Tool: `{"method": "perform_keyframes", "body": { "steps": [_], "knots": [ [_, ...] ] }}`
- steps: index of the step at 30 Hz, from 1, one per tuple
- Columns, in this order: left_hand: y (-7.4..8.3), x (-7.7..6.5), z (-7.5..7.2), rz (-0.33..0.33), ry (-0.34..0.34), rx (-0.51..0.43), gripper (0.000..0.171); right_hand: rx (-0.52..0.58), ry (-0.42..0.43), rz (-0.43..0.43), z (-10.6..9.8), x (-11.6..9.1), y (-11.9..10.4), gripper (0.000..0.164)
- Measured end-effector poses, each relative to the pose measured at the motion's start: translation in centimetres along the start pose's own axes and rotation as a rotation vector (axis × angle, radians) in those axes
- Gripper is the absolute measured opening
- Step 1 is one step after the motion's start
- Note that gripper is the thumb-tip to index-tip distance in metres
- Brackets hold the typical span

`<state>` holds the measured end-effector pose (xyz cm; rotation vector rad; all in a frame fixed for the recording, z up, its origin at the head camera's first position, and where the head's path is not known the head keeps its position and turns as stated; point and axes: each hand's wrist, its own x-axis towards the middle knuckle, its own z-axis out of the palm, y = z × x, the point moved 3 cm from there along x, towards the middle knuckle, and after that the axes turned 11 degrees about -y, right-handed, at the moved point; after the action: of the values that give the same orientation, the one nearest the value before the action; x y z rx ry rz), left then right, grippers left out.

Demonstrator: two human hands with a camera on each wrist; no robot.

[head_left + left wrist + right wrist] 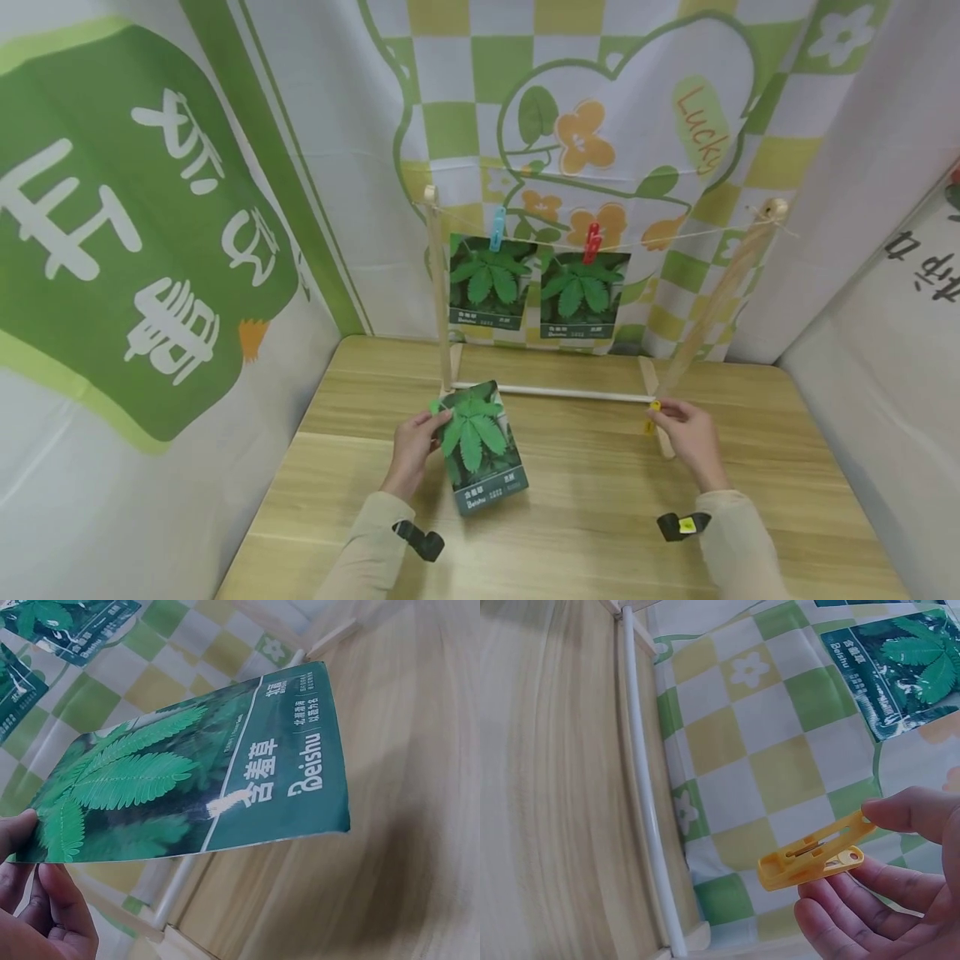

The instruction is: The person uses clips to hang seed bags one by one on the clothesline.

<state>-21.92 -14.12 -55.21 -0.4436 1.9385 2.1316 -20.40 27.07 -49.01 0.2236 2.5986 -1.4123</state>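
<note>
My left hand [414, 450] pinches the left edge of a green seed packet [483, 450] with a leaf picture, thumb on its front. The packet is tilted above the table, its printed lower band [281, 750] pointing away from the hand in the left wrist view. In my right hand [693, 437] is a yellow clothespin [814, 851], held by its handle end between thumb and fingers. Two like packets hang from a string: one by a blue clothespin [497, 229], the other by a red clothespin [592, 243].
A wooden frame with a left post [437, 292], a right post [720, 292] and a white bottom rod [555, 392] stands on the wooden table [585, 517]. The string [682, 237] runs between the post tops. Behind hangs a checked curtain [510, 67].
</note>
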Motion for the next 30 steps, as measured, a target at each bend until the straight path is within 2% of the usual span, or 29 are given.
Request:
{"method": "perform_keyframes", "body": {
  "steps": [9, 18, 23, 30],
  "knots": [
    [0.8, 0.0, 0.5, 0.041, -0.008, -0.059, 0.031, 0.038, 0.024, -0.020, -0.9, -0.2, -0.9, 0.047],
    [1.8, -0.1, 1.0, 0.054, -0.013, -0.039, 0.032, 0.066, 0.062, -0.059, -1.6, 0.1, -2.0, 0.041],
    [2.3, -0.2, 1.1, 0.059, -0.003, -0.041, 0.026, 0.055, 0.056, -0.067, -1.8, 0.0, -2.6, 0.041],
    [2.7, -0.3, 1.6, 0.067, -0.018, -0.037, 0.031, 0.069, 0.056, -0.073, -2.4, -0.2, -3.2, 0.043]
  ]
}}
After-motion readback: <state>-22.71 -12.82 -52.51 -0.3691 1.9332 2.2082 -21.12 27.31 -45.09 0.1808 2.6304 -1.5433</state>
